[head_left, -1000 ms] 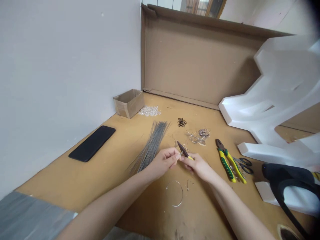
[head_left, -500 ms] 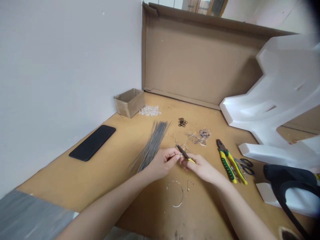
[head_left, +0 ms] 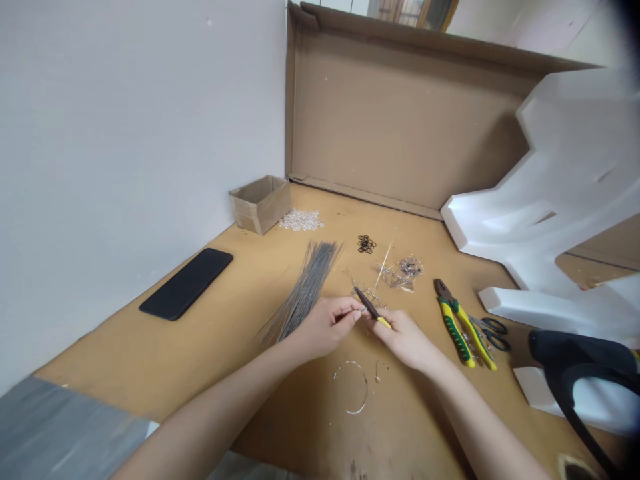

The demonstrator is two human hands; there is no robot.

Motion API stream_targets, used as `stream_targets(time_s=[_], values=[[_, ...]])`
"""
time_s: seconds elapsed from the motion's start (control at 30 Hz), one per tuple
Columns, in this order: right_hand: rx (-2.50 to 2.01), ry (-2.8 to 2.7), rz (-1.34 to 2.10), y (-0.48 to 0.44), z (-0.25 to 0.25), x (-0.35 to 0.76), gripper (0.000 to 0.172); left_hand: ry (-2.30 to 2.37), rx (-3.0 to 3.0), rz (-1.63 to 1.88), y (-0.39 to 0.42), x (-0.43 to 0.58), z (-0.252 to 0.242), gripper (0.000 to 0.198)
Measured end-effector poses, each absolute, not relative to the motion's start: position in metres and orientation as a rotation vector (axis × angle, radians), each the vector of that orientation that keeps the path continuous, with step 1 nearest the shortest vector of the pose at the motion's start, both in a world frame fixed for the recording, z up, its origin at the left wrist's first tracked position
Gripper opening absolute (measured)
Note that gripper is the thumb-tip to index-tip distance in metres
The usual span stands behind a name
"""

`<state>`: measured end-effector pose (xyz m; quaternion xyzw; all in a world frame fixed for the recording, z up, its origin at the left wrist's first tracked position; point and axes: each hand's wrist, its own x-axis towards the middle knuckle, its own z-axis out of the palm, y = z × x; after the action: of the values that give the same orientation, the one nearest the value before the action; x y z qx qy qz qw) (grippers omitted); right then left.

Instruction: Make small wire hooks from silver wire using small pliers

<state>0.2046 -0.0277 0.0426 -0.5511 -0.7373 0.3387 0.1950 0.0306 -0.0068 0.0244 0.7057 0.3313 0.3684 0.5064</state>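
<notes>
My right hand (head_left: 400, 335) is closed around small long-nose pliers (head_left: 367, 303) with dark jaws and yellow handles, their tip pointing up and left. My left hand (head_left: 333, 325) pinches a thin piece of wire (head_left: 363, 310) by the plier jaws; its far part is hard to make out. A straight, bright length of wire (head_left: 384, 265) slants up beyond the pliers. Left of my hands lies a bundle of grey wires (head_left: 307, 287). Below them on the table rest a curved wire (head_left: 366, 387) and a small bent wire scrap (head_left: 377, 372).
Combination pliers (head_left: 457, 327) and scissors (head_left: 495, 332) lie to the right, near white foam (head_left: 550, 303). Behind are tangled wire (head_left: 407, 270), black rings (head_left: 367, 244), clear small pieces (head_left: 301, 219) and a cardboard box (head_left: 263, 207). A black phone (head_left: 186, 283) lies left.
The bright straight wire beyond the pliers now stands out more clearly, slanting up and right. My right hand has turned slightly on the pliers; my left hand has barely moved.
</notes>
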Motion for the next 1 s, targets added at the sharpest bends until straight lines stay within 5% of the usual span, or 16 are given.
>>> stream_targets(time_s=[0.27, 0.53, 0.87, 1.0], values=[[-1.746, -2.089, 0.710, -0.029, 0.035, 0.202, 0.036, 0.816, 1.806, 0.886, -0.007, 0.030, 0.021, 0.023], [-1.972, -2.050, 0.268, -0.024, 0.021, 0.194, 0.020, 0.880, 1.813, 0.864, -0.006, 0.033, 0.020, 0.022], [-1.369, -1.688, 1.539, -0.026, 0.028, 0.197, 0.036, 0.779, 1.830, 0.865, -0.008, 0.030, 0.029, 0.022], [-1.712, -1.891, 0.787, -0.025, 0.028, 0.195, 0.026, 0.846, 1.763, 0.863, -0.009, 0.031, 0.027, 0.022]])
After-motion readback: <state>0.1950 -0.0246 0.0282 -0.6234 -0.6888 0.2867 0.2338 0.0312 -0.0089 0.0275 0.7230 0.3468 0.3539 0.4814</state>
